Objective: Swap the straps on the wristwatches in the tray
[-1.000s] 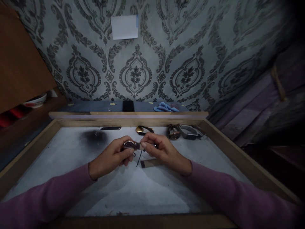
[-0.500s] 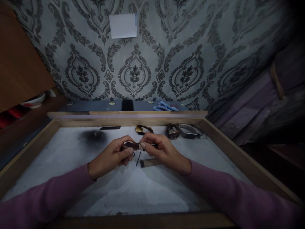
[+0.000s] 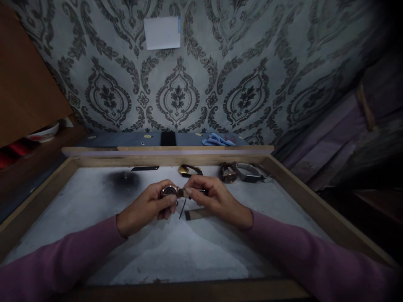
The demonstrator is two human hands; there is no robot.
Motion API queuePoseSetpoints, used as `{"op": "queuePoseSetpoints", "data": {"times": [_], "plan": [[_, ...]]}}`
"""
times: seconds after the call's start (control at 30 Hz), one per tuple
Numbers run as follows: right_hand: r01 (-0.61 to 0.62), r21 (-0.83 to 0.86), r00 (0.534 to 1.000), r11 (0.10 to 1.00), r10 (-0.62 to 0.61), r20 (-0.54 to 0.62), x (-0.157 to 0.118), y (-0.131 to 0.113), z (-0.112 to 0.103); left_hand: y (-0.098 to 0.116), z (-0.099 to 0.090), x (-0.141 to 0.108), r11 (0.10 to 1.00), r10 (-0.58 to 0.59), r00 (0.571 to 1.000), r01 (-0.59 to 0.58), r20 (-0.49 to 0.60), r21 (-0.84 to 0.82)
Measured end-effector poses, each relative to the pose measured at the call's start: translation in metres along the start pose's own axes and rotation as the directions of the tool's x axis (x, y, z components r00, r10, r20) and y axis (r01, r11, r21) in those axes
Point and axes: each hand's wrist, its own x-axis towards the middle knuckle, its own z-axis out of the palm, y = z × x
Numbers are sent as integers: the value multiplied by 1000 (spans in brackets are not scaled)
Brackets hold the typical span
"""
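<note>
My left hand [image 3: 154, 203] is closed around a wristwatch [image 3: 169, 191] with a round case and a dark face, its thumb pressed on the case's lower edge. From the case a brown strap [image 3: 180, 193] runs to the right. My right hand [image 3: 209, 195] pinches the strap's far part along with a small tan piece [image 3: 185, 193]; its fingers hide most of this. A dark end juts out behind those fingers, too small to name. Beneath the hands are a thin black stick [image 3: 182, 208] and a flat brownish strip [image 3: 197, 214] with a dark end.
Along the tray's back lie a black blade [image 3: 145, 168], a gold watch [image 3: 184, 170], a brown watch [image 3: 229, 173] and a silver-grey watch [image 3: 248, 173]. A raised wooden rim [image 3: 176, 160] borders the white surface. Behind it are a blue cloth [image 3: 217, 139] and a black flat object [image 3: 168, 139].
The watch has tilted slightly in my left hand, so more of its face shows. Both hands keep almost the same place and grip.
</note>
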Motion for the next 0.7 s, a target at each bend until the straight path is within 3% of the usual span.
{"op": "queuePoseSetpoints", "data": {"times": [0.7], "plan": [[-44,3,999,999,44,10,1,1,0,0,-1,0,999,-10,1000,10,14,52]]}}
